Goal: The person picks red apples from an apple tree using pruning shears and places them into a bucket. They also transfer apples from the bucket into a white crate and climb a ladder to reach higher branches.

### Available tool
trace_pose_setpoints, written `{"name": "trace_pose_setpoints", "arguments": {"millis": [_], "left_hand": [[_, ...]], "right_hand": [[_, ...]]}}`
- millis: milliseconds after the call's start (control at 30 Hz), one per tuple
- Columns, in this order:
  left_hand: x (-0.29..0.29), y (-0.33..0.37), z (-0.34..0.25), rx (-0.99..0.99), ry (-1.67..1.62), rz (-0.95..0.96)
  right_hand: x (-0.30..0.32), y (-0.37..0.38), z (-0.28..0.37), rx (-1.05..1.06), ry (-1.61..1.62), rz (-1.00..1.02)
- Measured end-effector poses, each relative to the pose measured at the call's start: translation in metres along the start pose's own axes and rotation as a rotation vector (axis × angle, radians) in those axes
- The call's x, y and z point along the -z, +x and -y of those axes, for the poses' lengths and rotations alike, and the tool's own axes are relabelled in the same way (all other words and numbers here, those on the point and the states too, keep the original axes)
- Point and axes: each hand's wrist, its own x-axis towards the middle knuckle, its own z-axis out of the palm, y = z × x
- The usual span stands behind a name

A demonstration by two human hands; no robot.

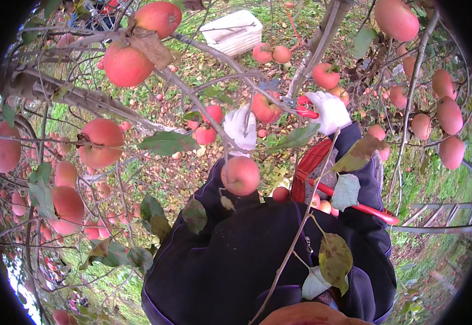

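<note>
1. Branch: grey, crossing before the apple.
2. Right hand: white-gloved, closed round the shears, right of the apple.
3. Left hand: white-gloved, left of the apple; I can't tell whether it holds anything.
4. Apple: round, red, paler streaks, between the hands.
5. Shears: red handles, metal blades near the apple.

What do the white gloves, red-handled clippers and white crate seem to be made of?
White gloves: probably matte fabric, since they crease softly; the weave is too small to confirm.
Red-handled clippers: grey, metal-looking head; smooth, slightly glossy red grips, perhaps plastic-coated.
White crate: likely rigid plastic, judging by its pale, faintly ribbed wall, though foam is possible.
</note>
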Motion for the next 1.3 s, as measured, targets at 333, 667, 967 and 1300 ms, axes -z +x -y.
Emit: {"name": "trace_pose_setpoints", "arguments": {"millis": [333,667,967,1300], "left_hand": [[-0.023,0.018,-0.029,0.541,-1.707,0.356],[-0.033,0.024,-0.013,0.653,-1.593,0.249],[-0.027,0.015,-0.017,0.588,-1.846,0.22],[-0.018,0.013,-0.026,0.404,-1.504,-0.112]], "right_hand": [[0.015,0.01,0.007,0.129,-0.11,-0.043],[0.028,0.007,0.014,0.036,-0.182,-0.074],[0.015,0.006,0.006,0.164,-0.118,-0.094],[0.05,-0.003,0.027,-0.04,0.113,0.01]]}}
